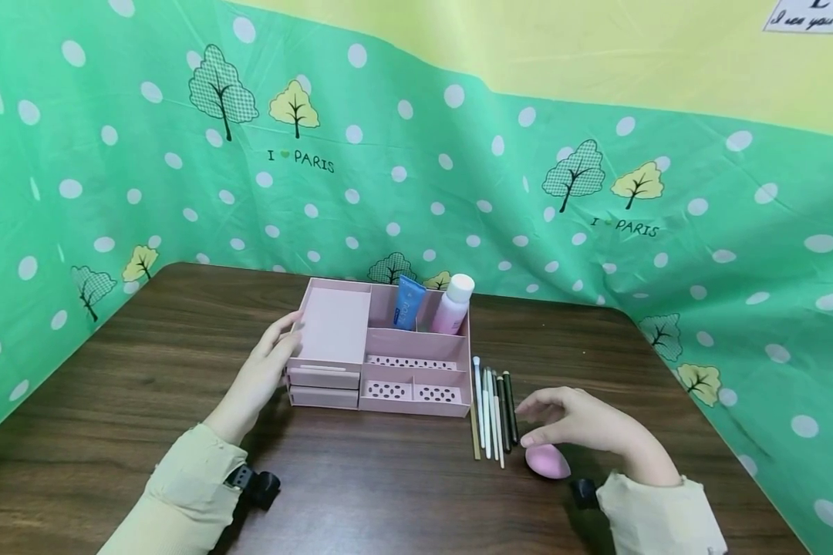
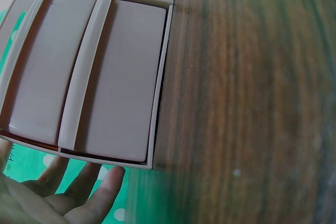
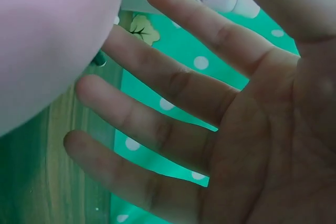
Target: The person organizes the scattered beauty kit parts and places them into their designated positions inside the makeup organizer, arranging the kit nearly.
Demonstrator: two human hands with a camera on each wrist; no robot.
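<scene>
A pink desktop organizer (image 1: 333,324) with two small drawers at its front left stands on the table. My left hand (image 1: 264,370) rests against the organizer's left side, and in the left wrist view its fingertips (image 2: 113,177) lie along that side by the drawers (image 2: 123,82). My right hand (image 1: 576,420) hovers with spread fingers over a pink egg-shaped makeup sponge (image 1: 548,461). Large in the right wrist view, the sponge (image 3: 52,35) sits in front of the spread fingers (image 3: 157,124), with nothing gripped. Just left of that hand lie several makeup brushes (image 1: 487,412) and dark pencils (image 1: 510,408).
A blue tube (image 1: 408,303) and a pink bottle with a white cap (image 1: 451,308) stand in the organizer's back compartments. Lower compartments have perforated floors (image 1: 389,391). Behind the dark wooden table (image 1: 389,493) hangs a green dotted curtain (image 1: 416,177).
</scene>
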